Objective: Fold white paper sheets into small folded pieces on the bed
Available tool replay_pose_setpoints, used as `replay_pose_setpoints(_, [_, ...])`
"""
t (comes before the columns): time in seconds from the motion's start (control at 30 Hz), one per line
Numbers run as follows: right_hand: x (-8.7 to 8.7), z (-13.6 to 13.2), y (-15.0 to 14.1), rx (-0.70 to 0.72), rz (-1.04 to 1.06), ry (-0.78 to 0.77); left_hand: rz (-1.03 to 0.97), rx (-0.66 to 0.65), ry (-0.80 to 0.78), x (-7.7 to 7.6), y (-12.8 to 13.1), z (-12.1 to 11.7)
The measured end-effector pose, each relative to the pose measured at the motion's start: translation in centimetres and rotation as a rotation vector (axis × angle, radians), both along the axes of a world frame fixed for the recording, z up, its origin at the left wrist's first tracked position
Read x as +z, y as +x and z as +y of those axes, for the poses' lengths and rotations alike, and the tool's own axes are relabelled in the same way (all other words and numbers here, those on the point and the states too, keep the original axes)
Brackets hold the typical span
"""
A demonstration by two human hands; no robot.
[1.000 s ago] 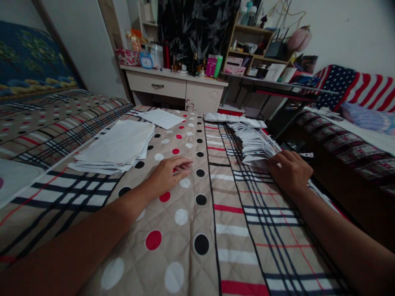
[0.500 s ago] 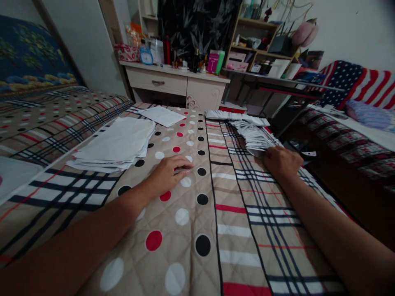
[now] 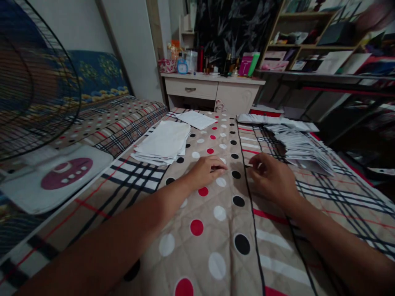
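Note:
My left hand (image 3: pixel 206 170) lies on the dotted quilt (image 3: pixel 212 230), palm down, fingers loosely stretched toward the middle seam and holding nothing. My right hand (image 3: pixel 271 177) hovers just right of it over the plaid part, fingers bent and apart, with nothing visible in them. A fanned pile of white folded papers (image 3: pixel 304 148) lies to the right of my right hand, not touched. A flat stack of white sheets (image 3: pixel 163 144) rests beyond my left hand, and a single sheet (image 3: pixel 197 119) lies further back.
A floor fan's grille (image 3: pixel 33 82) and its white base with a purple button panel (image 3: pixel 55 179) stand close at the left. A cream dresser (image 3: pixel 212 88) crowded with bottles and a cluttered shelf (image 3: pixel 308 41) are at the back. More white papers (image 3: pixel 271 120) line the quilt's far edge.
My right hand has left the fanned paper pile and moved left toward my left hand. The view has swung left, bringing the fan into sight. My left hand stayed put.

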State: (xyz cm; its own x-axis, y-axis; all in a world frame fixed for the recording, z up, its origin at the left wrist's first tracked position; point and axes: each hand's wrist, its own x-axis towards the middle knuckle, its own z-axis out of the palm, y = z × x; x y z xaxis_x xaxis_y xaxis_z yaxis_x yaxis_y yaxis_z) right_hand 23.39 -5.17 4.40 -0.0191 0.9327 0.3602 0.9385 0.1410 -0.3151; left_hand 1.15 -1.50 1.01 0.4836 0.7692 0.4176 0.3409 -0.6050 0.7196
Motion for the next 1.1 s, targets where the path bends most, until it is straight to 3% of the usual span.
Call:
replay_pose_setpoints(0.07, [-0.8, 0.5, -3.3, 0.128, 0.103, -0.104, 0.007, 0.027, -0.017, 0.2, -0.1, -0.1])
replay_pose_setpoints(0.13, [-1.9, 1.1, -5.2, 0.107, 0.166, -0.138, 0.006, 0.059, -0.047, 0.3, -0.1, -0.3])
replay_pose_setpoints(0.33, [-3.7, 2.2, -4.9, 0.116, 0.338, -0.13, -0.009, 0.217, -0.102, 0.6, -1.0, 0.4])
replay_pose_setpoints(0.47, [-3.7, 2.2, -4.5, 0.141, 0.372, -0.145, 0.134, 0.449, -0.005, 3.0, -5.0, 2.2])
replay_pose_setpoints(0.6, [-3.4, 2.0, -4.8, 0.141, 0.358, -0.147, 0.453, 0.637, -0.09, 5.5, -10.4, 4.0])
replay_pose_setpoints(0.73, [-3.3, 1.9, -4.9, 0.145, 0.343, -0.142, 0.593, 0.539, -0.291, 5.6, -13.0, 4.6])
replay_pose_setpoints(0.9, [-3.4, 2.0, -4.8, 0.153, 0.353, -0.143, 0.7, 0.48, -0.284, 4.9, -13.0, 4.5])
replay_pose_setpoints(1.1, [-3.8, 2.1, -4.7, 0.163, 0.354, -0.13, 0.655, 0.394, -0.317, 5.7, -14.6, 5.1])
